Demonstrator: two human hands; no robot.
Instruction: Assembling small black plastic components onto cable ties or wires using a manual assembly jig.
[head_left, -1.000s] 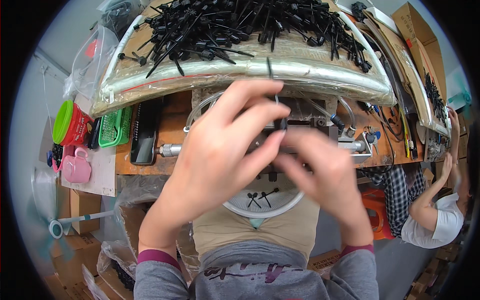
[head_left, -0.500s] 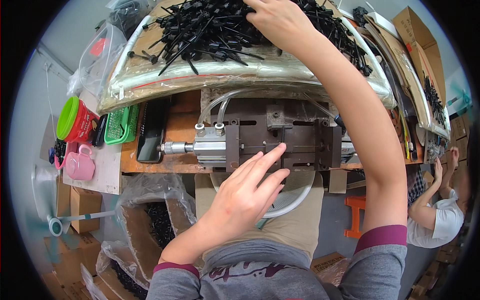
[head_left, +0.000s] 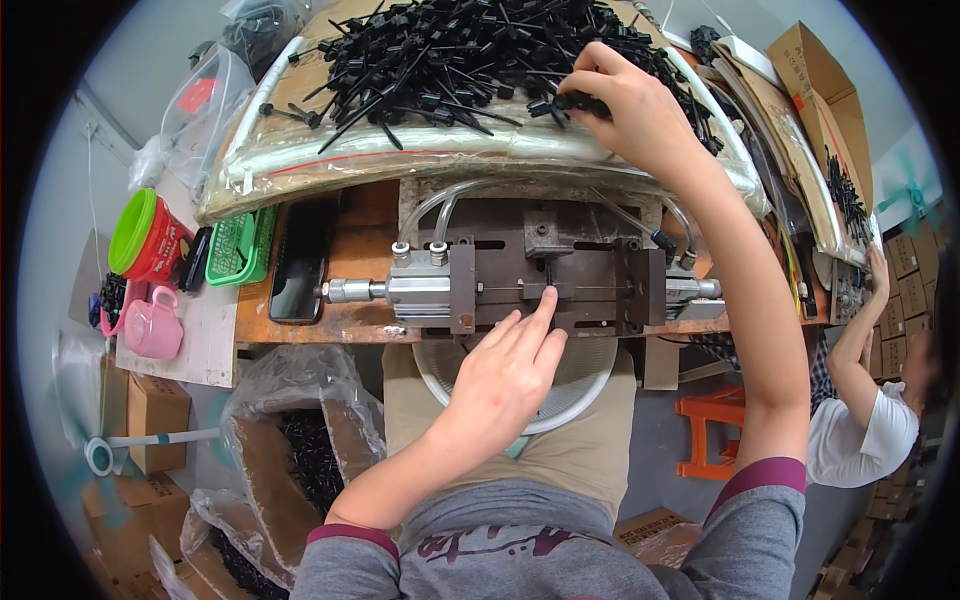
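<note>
black plastic parts (head_left: 430, 70) lie heaped at the far side. in the head view, the right hand (head_left: 640, 115) has moved nearer and rightward along the pile, fingers curled at dark pieces; whether 1 is gripped, i cannot tell. well apart, the left hand (head_left: 503, 372) stays open, 1 fingertip on the fixture (head_left: 505, 268), so picking and fixture work seemingly overlap.

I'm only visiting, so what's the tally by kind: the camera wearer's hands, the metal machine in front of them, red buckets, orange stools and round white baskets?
Wearer's hands: 2 (left hand, right hand)
Metal machine: 1
Red bucket: 1
Orange stool: 1
Round white basket: 1
Total: 6
</note>
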